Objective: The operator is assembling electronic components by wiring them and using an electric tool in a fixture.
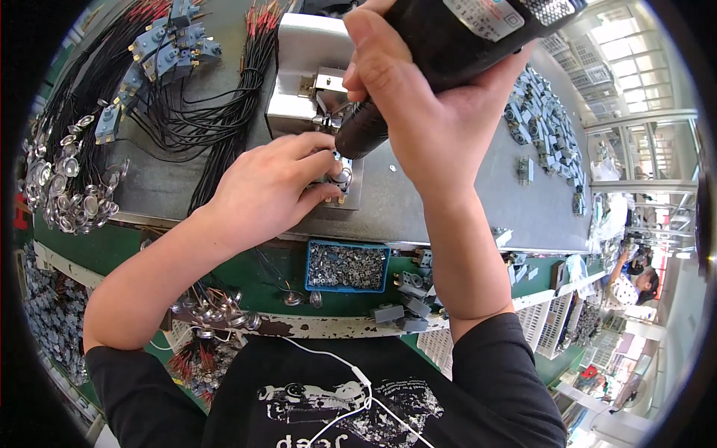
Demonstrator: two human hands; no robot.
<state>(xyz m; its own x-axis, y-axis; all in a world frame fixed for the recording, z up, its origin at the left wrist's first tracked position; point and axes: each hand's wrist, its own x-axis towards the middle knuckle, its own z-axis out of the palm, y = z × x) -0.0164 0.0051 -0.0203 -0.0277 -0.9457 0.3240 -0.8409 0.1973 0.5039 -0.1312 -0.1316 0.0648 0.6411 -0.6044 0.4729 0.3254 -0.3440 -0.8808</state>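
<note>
My right hand (441, 112) is wrapped round a black electric drill (455, 45) with a pale label on its body. The drill's ribbed black front end (364, 131) points down and left at a small metal fixture (357, 196) on the bench; its very tip is hidden. My left hand (280, 179) is closed at the same spot, thumb and fingers pinching a small shiny metal part (341, 176) at the fixture. The fingers cover much of that part. Just behind stands a silver metal block (310, 48) with a bracket on it.
Black cables (224, 119) with grey-blue switches (160, 56) and round metal caps (75, 175) lie at left. A blue tray (386, 269) of small metal fasteners sits at the near edge. Grey switch parts (541, 112) are heaped at right. Farther right is another person (631, 287).
</note>
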